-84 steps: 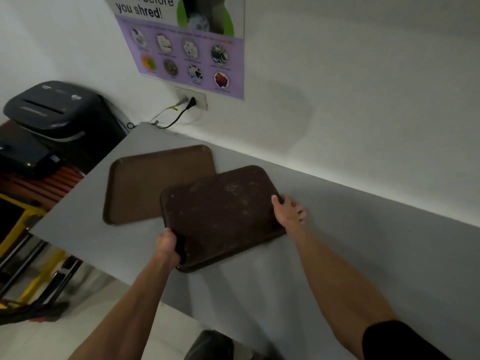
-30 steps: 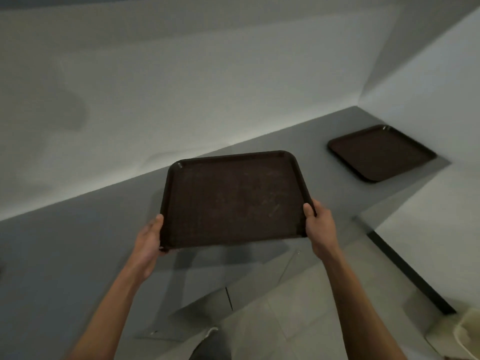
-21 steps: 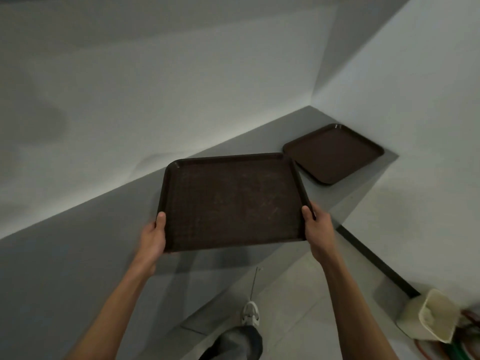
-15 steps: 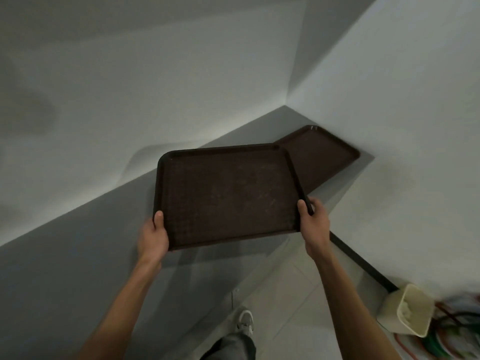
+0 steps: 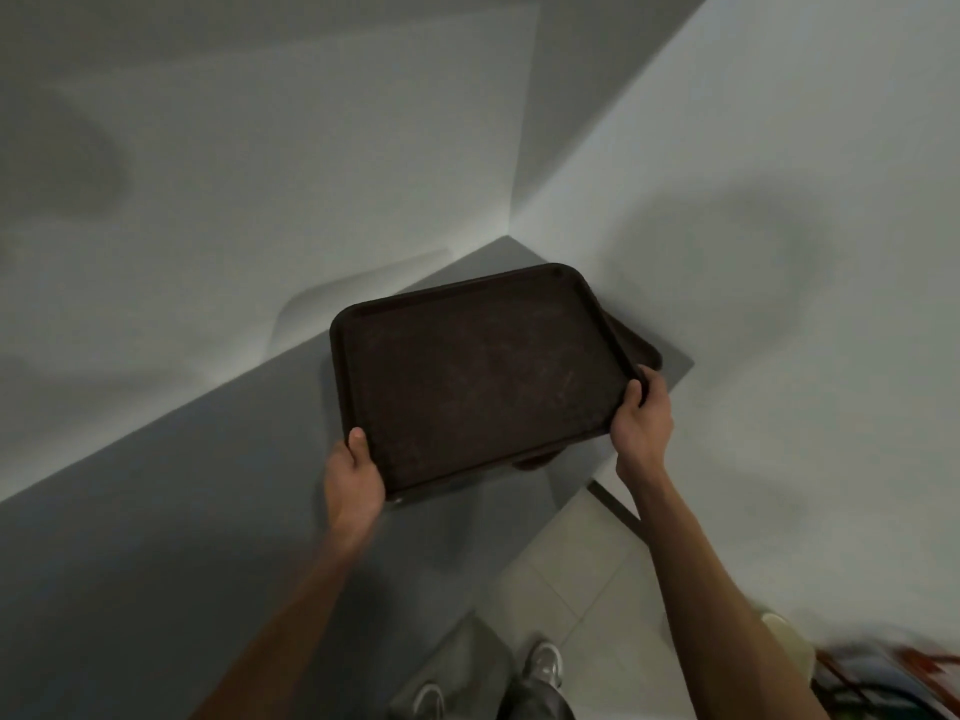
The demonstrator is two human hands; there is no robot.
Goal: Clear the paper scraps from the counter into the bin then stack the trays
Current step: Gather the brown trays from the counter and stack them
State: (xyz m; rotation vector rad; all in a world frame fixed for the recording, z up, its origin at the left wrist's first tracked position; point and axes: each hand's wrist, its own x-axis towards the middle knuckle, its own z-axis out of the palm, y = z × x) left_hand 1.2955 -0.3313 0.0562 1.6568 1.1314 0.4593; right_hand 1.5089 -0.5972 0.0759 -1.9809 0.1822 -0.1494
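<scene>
A dark tray (image 5: 478, 376) is held level by its two short edges, just above a second tray (image 5: 648, 350) that lies on the counter (image 5: 208, 485) in the wall corner. The left hand (image 5: 354, 475) is curled round the left rim, thumb on top, and the right hand (image 5: 641, 423) is wrapped round the right rim likewise. This two-sided grip is presumably chosen so the rims can be lined up before lowering.

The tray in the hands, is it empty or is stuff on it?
Empty. The tray shows only its bare, scuffed brown surface, with no scraps on it.
</scene>
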